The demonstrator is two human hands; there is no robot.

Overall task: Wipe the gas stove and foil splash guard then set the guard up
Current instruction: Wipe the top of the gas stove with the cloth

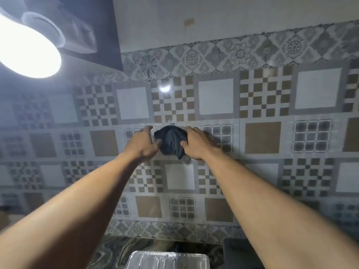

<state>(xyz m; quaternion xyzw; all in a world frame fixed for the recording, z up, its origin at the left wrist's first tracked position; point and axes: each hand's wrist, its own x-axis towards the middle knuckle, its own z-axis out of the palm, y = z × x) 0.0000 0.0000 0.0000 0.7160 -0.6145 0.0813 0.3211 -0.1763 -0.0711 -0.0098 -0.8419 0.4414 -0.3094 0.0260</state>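
Left hand point(142, 142) and right hand point(196, 144) grip dark cloth point(171, 140) against tiled wall point(262, 140).

matt dark cloth point(172, 141); glossy tiles point(262, 138); shiny foil point(167, 260)

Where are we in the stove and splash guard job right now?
Done: can't tell; the stove is out of view. In hand: both hands, left hand and right hand, hold a dark cloth against the tiled wall. Left: the foil guard lies on the counter, not set up.
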